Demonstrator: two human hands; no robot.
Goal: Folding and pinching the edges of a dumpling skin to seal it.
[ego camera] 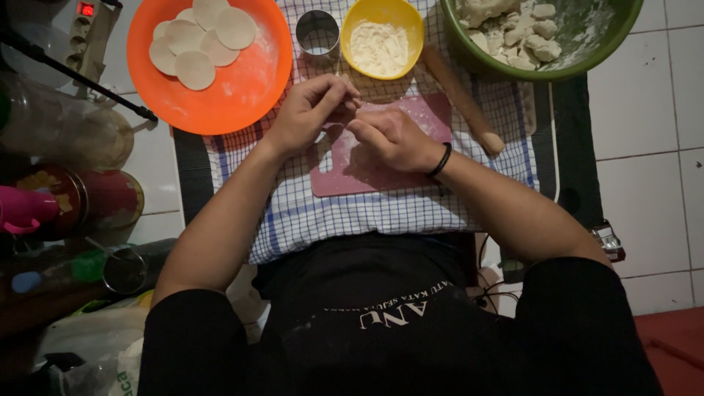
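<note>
Two hands meet fingertip to fingertip over the pink cutting board [381,165]: the left hand [312,110] and the right hand [392,138], fingers curled in and pinching something too small and hidden to make out. Beyond lie a rolling pin [462,99], a yellow flour bowl [381,37], and an orange plate [235,95] of dough rounds [205,37]; the green bowl [587,59] is cut off.
</note>
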